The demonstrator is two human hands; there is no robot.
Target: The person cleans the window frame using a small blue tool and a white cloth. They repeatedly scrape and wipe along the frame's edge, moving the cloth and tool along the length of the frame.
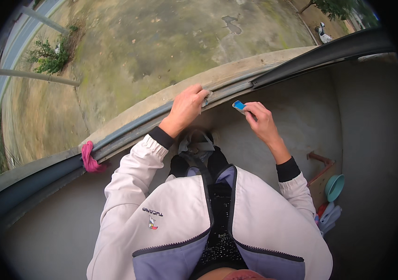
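At the grey window track (157, 112), my left hand (186, 109) is closed with the fingers pinched on a small crumpled greyish cloth or tissue (207, 97). That scrap touches the inner edge of the track. To its right, over the room side of the sill, my right hand (260, 122) pinches a small flat piece with a blue face and a pale edge (239, 106). Its exact kind does not show. The blue end points up and left, apart from the track.
A pink cloth (90, 157) hangs over the track at the left. Dark window frames (320, 57) cover both ends of the sill. Beyond lies a mossy concrete yard (161, 42). A teal basin (334, 187) stands low at the right beside a wooden board (319, 184).
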